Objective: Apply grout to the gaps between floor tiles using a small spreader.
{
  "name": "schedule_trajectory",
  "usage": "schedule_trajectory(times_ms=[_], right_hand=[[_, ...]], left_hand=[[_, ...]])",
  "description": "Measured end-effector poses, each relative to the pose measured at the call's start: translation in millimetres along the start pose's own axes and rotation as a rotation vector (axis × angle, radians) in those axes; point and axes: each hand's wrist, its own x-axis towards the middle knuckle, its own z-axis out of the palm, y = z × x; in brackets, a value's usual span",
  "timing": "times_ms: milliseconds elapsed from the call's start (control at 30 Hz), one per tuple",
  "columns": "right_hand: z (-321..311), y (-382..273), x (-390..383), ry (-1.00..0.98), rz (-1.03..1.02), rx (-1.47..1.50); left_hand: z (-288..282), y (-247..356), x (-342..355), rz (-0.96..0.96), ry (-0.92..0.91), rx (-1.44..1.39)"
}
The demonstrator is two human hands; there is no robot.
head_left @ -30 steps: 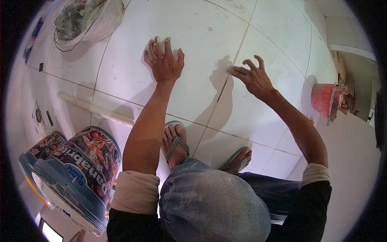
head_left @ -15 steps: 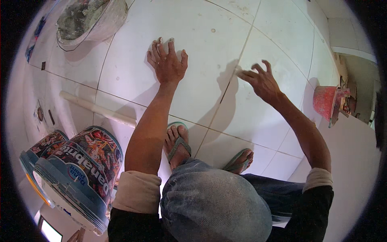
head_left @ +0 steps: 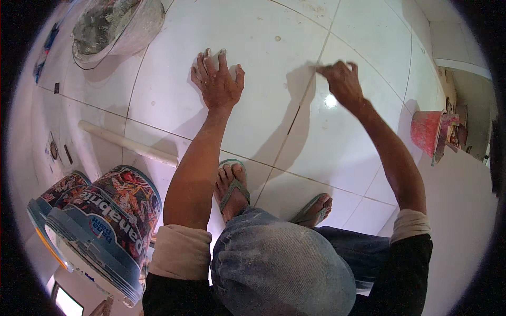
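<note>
My left hand [head_left: 217, 84] rests on the white tiled floor [head_left: 258, 42] with its fingers spread and whitish smudges on the tips, just right of a dirty pale bucket [head_left: 118, 37] holding grey material. My right hand [head_left: 342, 84] is at a grout line [head_left: 323, 47], fingers curled and bunched, the tips blurred; whether anything small is between them I cannot make out. The grout line has a dark stretch below that hand.
My sandalled feet [head_left: 231, 184] stand below my hands. A pale pipe [head_left: 126, 141] lies at left, above stacked, printed paint buckets [head_left: 110, 210]. A red bucket [head_left: 426, 131] with tools in it is at right, near the wall.
My right hand has moved upward along the grout line, and its fingers are more tightly curled than before. My left hand has stayed almost in place on the tiles.
</note>
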Motion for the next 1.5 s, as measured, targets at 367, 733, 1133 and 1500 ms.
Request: schedule_trajectory(times_ms=[367, 733, 1133, 1500], right_hand=[[-27, -20, -29, -0.107, 0.084, -0.001], [-7, -53, -55, -0.151, 0.0, 0.055], [29, -48, -137, 0.013, -0.27, 0.017], [0, -70, -89, -0.041, -0.27, -0.013]], left_hand=[[-8, -4, -1, -0.007, -0.025, 0.039], [-9, -1, 2, -0.008, -0.03, 0.026], [-5, 4, -2, -0.037, -0.066, 0.007], [-3, -1, -3, -0.012, -0.048, -0.032]])
